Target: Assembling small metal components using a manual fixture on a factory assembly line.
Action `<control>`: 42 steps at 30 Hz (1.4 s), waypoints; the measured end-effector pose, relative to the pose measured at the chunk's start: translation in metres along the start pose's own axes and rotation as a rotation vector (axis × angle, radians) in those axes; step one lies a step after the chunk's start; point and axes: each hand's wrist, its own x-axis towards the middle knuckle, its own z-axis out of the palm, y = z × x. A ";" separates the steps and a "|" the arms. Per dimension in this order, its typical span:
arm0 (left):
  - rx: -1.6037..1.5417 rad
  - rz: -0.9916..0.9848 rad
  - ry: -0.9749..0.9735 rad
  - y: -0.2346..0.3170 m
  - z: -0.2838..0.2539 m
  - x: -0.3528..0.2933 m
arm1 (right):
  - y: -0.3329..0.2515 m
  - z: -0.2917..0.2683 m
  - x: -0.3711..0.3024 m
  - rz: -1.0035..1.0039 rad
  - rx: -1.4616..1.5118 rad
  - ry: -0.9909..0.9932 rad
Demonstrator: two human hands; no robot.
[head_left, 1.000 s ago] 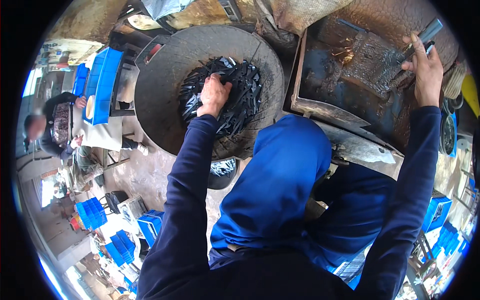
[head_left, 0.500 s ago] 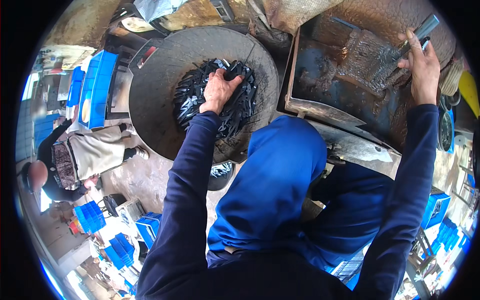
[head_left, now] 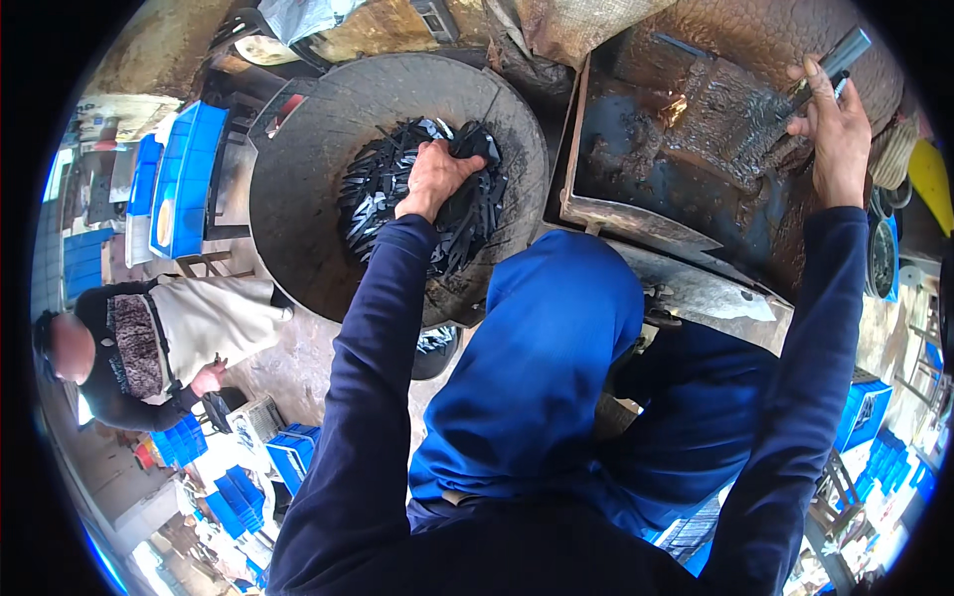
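Note:
My left hand (head_left: 437, 181) reaches into a wide round metal pan (head_left: 298, 199), its fingers bent down into a heap of thin dark metal pieces (head_left: 475, 217). Some pieces lie between the thumb and fingers; the fingertips are hidden. At the far right, my right hand (head_left: 840, 139) is closed round a tool with a silver tubular handle (head_left: 847, 50). A dark rod shows beside that handle, between the fingers. The tool's lower end points toward a wet, brown-coated block (head_left: 730, 119) in a rusty metal trough (head_left: 636, 214). A small orange glow (head_left: 674, 109) shows at the block's left edge.
A person (head_left: 139, 348) in a pale apron stands at the left, near blue crates (head_left: 189, 184). Below the pan's rim is a container of shiny pieces (head_left: 435, 343). My bent knee (head_left: 566, 278) lies close to pan and trough. More blue crates (head_left: 863, 412) stand at right.
The person at the left has shifted and turned, lowering a hand toward a dark thing. The orange glow by the block is brighter. My hands stay nearly in place.

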 end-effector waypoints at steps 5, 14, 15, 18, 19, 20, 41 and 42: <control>-0.113 0.067 0.046 0.004 0.008 -0.003 | 0.026 0.014 -0.008 -0.622 -1.042 0.396; 0.057 0.340 0.081 -0.002 0.001 -0.060 | 0.059 0.029 -0.003 -1.110 -1.861 0.695; 0.105 0.378 0.062 -0.005 -0.010 -0.075 | 0.060 0.023 0.005 -1.093 -1.845 0.672; 0.102 0.464 -0.029 0.003 -0.016 -0.094 | 0.058 0.032 -0.005 -1.103 -1.859 0.689; 0.080 0.467 -0.082 0.000 -0.019 -0.099 | 0.057 0.031 -0.005 -1.109 -1.860 0.694; 0.058 0.470 -0.136 -0.001 -0.020 -0.103 | 0.056 0.032 -0.006 -1.116 -1.863 0.701; -0.083 0.455 0.020 -0.031 -0.008 -0.119 | 0.054 0.027 0.003 -1.111 -1.803 0.690; -0.072 0.420 0.052 -0.029 -0.008 -0.120 | 0.054 0.028 0.003 -1.112 -1.805 0.689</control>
